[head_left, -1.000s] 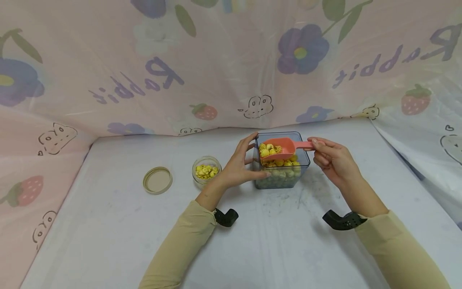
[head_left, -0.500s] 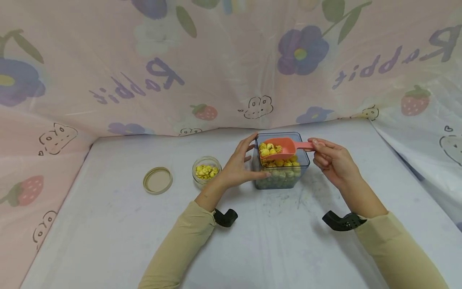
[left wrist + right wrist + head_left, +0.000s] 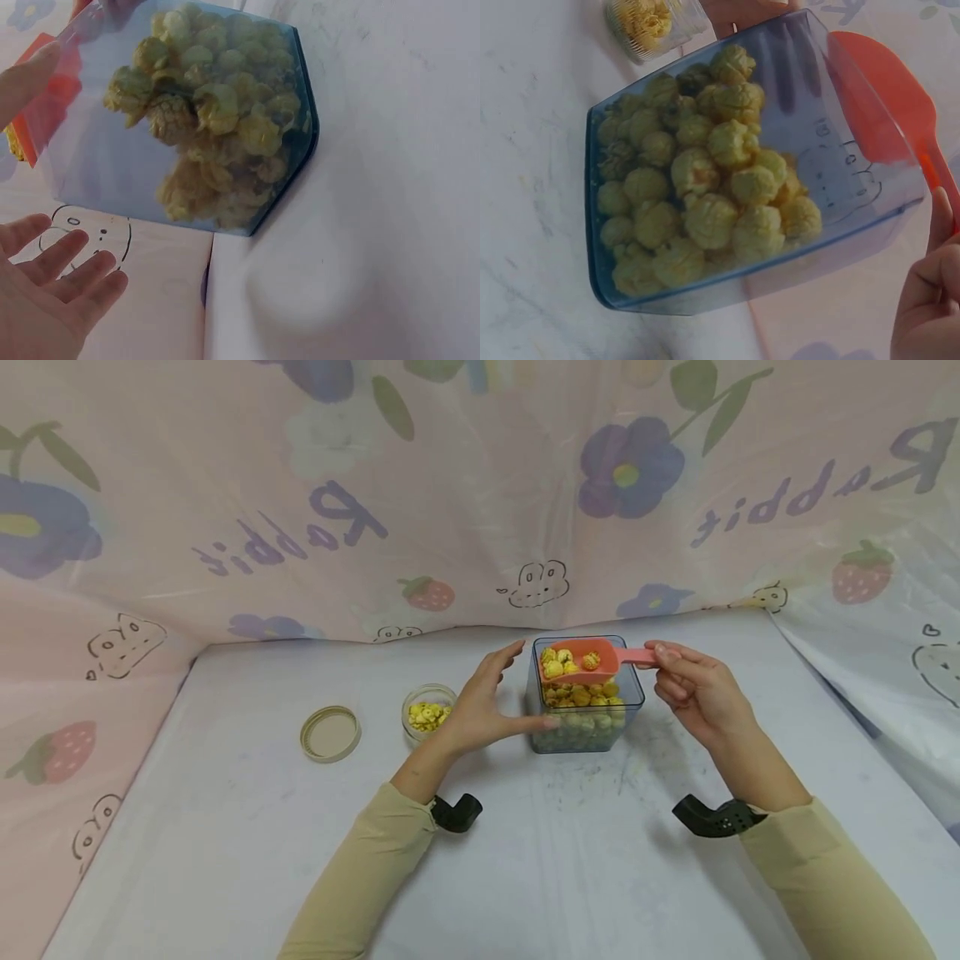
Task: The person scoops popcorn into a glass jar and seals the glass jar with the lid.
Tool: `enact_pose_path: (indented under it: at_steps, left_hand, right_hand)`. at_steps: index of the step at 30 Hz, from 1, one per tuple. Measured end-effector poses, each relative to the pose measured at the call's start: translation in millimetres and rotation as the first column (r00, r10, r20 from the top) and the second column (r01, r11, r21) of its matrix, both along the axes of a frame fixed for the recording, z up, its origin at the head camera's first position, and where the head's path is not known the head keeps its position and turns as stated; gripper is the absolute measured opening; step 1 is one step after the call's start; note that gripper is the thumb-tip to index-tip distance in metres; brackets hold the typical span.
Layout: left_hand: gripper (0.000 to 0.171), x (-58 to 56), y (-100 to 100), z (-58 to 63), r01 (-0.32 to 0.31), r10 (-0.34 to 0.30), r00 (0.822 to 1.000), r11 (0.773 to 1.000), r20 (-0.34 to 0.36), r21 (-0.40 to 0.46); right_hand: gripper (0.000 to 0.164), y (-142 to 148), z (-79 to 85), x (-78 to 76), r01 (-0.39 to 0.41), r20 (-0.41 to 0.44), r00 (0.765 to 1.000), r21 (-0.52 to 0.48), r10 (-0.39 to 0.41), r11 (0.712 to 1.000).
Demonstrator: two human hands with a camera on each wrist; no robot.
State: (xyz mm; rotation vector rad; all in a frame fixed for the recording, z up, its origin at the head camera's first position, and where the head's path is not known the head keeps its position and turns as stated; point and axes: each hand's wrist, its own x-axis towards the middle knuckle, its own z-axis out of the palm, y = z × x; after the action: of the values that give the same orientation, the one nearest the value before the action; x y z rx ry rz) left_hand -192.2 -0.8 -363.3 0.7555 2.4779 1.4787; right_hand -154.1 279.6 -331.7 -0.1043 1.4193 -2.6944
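Note:
A clear bluish square container with popcorn inside stands on the white table. My right hand pinches the handle of an orange-pink scoop, which is held at the container's mouth with several pieces of yellow popcorn in it. My left hand is at the container's left side with its fingers spread. Its thumb reaches to the near left of the container, while the other fingers stand apart from the wall, as the left wrist view shows.
Left of the container stands a small glass jar with popcorn in it, partly behind my left hand. A round beige lid lies further left. A patterned sheet hangs along the back of the table.
My left hand has drawn slightly left, its fingers coming away from the container. The scoop has tilted and risen a little, and its popcorn has shifted.

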Motion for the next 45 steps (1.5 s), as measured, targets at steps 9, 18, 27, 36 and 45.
enact_pose_path:
  at_steps: [9, 18, 27, 36, 45]
  left_hand:
    - [0.1, 1.6, -13, 3.9, -0.052, 0.052, 0.998, 0.999, -0.021, -0.006]
    - [0.095, 1.2, -27, 4.2, -0.11, 0.11, 0.993, 0.994, -0.045, -0.015]
    - [0.095, 0.8, -40, 3.2, -0.127, 0.126, 0.99, 0.992, -0.064, -0.009]
    - [0.096, 2.4, -56, 2.6, -0.176, 0.174, 0.982, 0.984, -0.07, -0.03]
    - [0.094, 5.4, -75, 0.0, -0.21, 0.209, 0.977, 0.977, -0.036, -0.021]
  right_hand:
    - [0.024, -3, 4.9, -1.2, -0.023, -0.011, 1.0, -0.034, 0.023, 0.999]
    - [0.024, -9, 10.0, -5.3, -0.035, -0.042, 0.999, -0.005, 0.035, 0.999]
    - [0.022, -24, 20.9, -8.0, -0.041, -0.061, 0.997, 0.022, 0.042, 0.999]
    - [0.02, -40, 25.7, -12.4, -0.047, -0.05, 0.997, 0.071, 0.051, 0.996]
    - [0.02, -56, 30.1, -16.6, -0.074, -0.055, 0.995, 0.132, 0.082, 0.988]
